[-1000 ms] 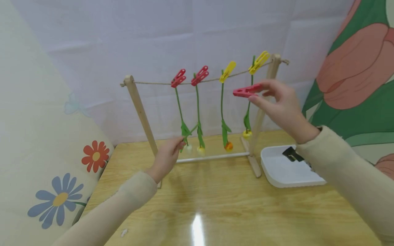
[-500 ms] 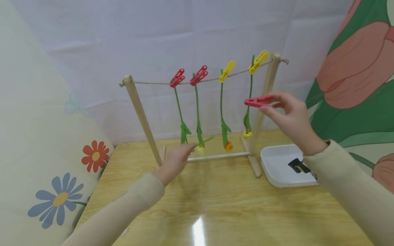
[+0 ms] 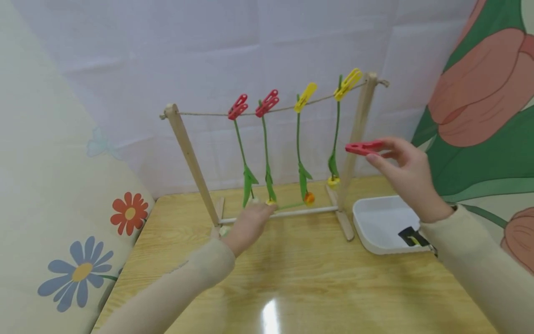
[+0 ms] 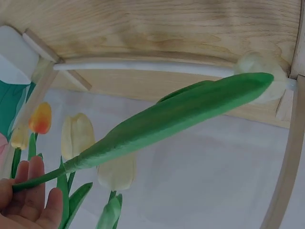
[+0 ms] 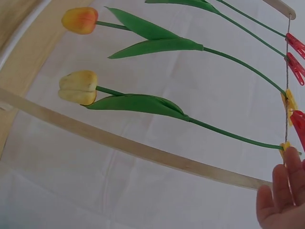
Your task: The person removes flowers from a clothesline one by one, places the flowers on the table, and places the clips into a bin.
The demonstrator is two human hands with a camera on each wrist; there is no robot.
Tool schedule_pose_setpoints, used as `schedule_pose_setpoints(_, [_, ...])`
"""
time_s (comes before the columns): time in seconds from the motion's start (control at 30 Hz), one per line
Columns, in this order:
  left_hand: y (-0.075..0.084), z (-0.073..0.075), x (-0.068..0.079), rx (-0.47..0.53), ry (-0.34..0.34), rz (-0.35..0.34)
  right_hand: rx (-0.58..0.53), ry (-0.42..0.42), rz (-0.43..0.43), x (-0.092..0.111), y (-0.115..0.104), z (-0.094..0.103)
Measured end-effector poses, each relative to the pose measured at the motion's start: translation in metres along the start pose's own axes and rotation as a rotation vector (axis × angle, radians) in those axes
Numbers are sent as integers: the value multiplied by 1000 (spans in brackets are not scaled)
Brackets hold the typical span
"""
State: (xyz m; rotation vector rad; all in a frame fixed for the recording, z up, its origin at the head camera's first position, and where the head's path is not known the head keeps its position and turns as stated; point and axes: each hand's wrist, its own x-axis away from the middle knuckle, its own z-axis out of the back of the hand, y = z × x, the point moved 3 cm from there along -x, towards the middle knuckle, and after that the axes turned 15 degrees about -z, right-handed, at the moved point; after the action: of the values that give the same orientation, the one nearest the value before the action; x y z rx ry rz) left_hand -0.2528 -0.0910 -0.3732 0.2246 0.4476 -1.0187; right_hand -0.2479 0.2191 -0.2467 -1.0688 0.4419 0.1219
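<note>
My left hand pinches the stem of an artificial tulip, held nearly level in front of the rack. Its pale bloom shows left of the hand, partly behind the leaf in the left wrist view; the stem points right. At the right, my right hand grips a red clothespin between thumb and fingers, near the right post. Several tulips hang bloom down from a twine line. Red clothespins hold the left ones, and yellow clothespins the right ones, including one with an orange bloom.
A wooden rack with a left post and right post stands on the table, joined low by a white bar. Right of it sits a white tray with a black piece inside. A white cloth hangs behind.
My left hand has moved right and slightly down, and the stem has swung over to point right. My right hand has drawn right and down with the red clothespin.
</note>
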Motion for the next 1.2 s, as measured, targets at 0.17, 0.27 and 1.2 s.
schedule_pose_setpoints(0.17, [6, -7, -1, 112, -140, 80, 6, 15, -26, 3, 12, 5])
schedule_pose_setpoints(0.27, [7, -13, 0, 173, -211, 125, 16, 21, -44, 4, 18, 7])
schedule_pose_setpoints(1.2, [10, -46, -3, -68, -240, -71, 54, 4, -165, 19, 62, 6])
